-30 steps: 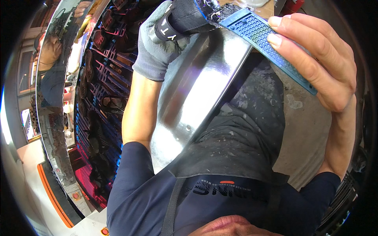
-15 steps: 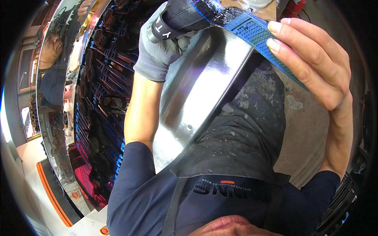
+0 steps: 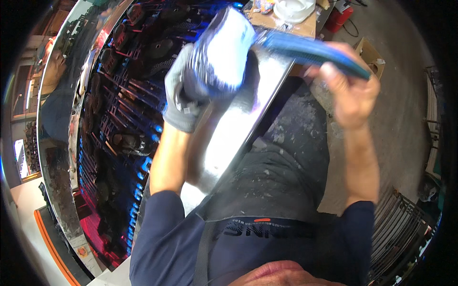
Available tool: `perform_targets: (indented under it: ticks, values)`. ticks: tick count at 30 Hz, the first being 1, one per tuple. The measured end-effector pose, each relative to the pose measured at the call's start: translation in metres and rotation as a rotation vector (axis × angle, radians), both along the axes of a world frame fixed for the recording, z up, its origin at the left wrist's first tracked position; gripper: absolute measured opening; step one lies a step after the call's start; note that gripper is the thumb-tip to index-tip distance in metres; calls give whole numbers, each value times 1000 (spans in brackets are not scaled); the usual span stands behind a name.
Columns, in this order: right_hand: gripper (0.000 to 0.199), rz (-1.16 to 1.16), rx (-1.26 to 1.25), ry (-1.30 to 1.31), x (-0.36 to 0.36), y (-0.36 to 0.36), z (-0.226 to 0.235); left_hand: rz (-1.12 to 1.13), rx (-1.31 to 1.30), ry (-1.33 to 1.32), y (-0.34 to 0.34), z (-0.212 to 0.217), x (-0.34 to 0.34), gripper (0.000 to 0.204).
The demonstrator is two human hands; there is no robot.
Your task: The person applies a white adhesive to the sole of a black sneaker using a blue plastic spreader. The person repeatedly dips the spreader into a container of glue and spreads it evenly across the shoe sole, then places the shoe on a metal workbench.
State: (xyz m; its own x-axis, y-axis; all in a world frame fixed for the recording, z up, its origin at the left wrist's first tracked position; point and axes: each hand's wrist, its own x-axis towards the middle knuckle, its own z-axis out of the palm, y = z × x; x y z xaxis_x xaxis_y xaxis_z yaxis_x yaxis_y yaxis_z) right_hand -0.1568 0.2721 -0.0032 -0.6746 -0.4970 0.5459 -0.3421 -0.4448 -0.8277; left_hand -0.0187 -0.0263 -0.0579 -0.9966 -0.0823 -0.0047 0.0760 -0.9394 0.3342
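My left hand [image 3: 180, 97], in a grey glove, grips a dark knitted shoe upper [image 3: 222, 52]; its whitish underside is turned up and smeared by motion. My bare right hand [image 3: 350, 93] pinches a brush with a broad blue handle [image 3: 310, 47], thumb on the near side and fingers behind. The brush's narrow end lies against or very near the right edge of the shoe upper; blur hides whether they touch. Below both hands lies a shiny metal tray or ledge [image 3: 226, 138].
To the left, a rack [image 3: 119, 90] carries several dark shoes under blue and red light, behind a curved glossy panel [image 3: 59, 143]. Beyond the ledge are cardboard with a clear round container [image 3: 294, 9], a red object [image 3: 338, 18] and an open carton [image 3: 369, 57]. Metal bars [image 3: 398, 233] stand lower right.
The shoe upper has come lower and turned, its pale underside now showing. My right hand has shifted left and tilted the brush flatter, its thumb now visible.
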Motion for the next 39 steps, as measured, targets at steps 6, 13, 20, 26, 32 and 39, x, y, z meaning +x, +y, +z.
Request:
perform_targets:
  ticks: [6, 13, 20, 26, 32, 39]
  values:
    - [19, 27, -49, -460, 21, -41, -39, -98, 243, -33, 41, -42, 31, 62]
    - [27, -473, 130, 895, 17, -60, -60, -107, 322, -14, 53, -46, 46, 62]
    - [20, -13, 24, -172, 60, -39, -38, 18, 312, 122, 36, -34, 62, 62]
    - [20, 28, -108, -410, 23, -53, -76, 481, 57, 69, 15, 12, 125, 54]
    - [22, 73, -52, -483, 30, -73, -95, 955, -841, -566, -103, 48, 178, 32]
    - [20, 34, -20, -489, 39, -73, -103, 793, -1660, -1211, -233, 43, 201, 46]
